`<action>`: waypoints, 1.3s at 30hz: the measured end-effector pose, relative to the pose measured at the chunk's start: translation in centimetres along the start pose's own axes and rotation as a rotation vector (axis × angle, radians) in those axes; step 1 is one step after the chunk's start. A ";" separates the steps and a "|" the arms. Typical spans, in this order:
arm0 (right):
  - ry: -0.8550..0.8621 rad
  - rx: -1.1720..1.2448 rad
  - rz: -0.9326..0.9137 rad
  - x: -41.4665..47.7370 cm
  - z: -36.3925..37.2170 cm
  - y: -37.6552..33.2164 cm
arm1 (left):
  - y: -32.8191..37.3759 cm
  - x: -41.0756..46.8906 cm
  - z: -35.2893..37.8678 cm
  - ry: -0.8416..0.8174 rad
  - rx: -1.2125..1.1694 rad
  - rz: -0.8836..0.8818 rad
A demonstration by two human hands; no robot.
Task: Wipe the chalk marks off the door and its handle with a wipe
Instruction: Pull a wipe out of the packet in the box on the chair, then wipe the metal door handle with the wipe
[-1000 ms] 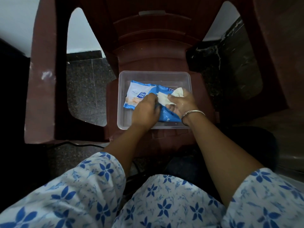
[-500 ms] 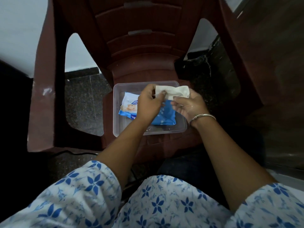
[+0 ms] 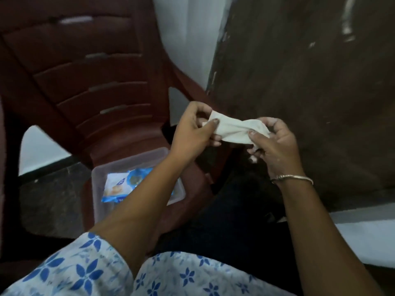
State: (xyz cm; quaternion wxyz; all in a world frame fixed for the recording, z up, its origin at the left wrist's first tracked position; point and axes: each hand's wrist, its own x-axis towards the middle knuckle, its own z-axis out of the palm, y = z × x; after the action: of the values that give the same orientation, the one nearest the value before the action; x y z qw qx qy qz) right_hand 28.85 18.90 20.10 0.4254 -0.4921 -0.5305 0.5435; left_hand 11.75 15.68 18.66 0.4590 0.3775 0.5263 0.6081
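Both hands, left hand (image 3: pixel 193 127) and right hand (image 3: pixel 273 142), pinch the wipe (image 3: pixel 234 130) by its ends, just left of the door (image 3: pixel 310 103). It looks light, limp, damp; best bunched in the palm.

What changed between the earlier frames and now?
The wipe came out of the pack and was lifted up and right, toward the door. Both hands left the tub: the left hand let go of the pack and now pinches the wipe's left end, the right hand its right end, stretching it between them. The pack stays in the tub on the chair.
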 end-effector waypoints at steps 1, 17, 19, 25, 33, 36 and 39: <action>0.014 0.006 -0.049 -0.4 -1.5 -1.0 | 0.8 0.0 1.4 -0.027 -0.007 0.020; 0.429 -0.266 -0.353 -6.5 -20.0 -9.7 | 10.0 -0.9 21.0 -0.388 0.352 0.335; 0.529 -0.441 -0.371 -6.6 -21.5 -10.3 | 10.8 -0.9 22.9 -0.399 0.430 0.424; 0.754 -0.821 -0.449 -6.7 -24.9 -12.2 | 13.2 -0.5 28.0 -0.456 0.567 0.739; 0.634 -0.564 -0.574 -5.1 -26.0 -15.5 | 16.3 -0.8 33.0 -0.566 0.524 0.820; 0.607 -0.485 -0.605 -4.8 -26.7 -15.9 | 16.4 -0.8 33.7 -0.557 0.443 0.800; 0.607 -0.378 -0.647 -4.6 -26.7 -16.1 | 16.2 -0.9 33.9 -0.624 0.305 0.697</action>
State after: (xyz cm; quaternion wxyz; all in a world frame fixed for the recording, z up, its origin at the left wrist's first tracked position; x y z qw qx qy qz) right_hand 54.92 19.80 37.78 0.6114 -0.5069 -0.5978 0.1090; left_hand 41.39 24.37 40.18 0.3035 0.7583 0.2890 0.4994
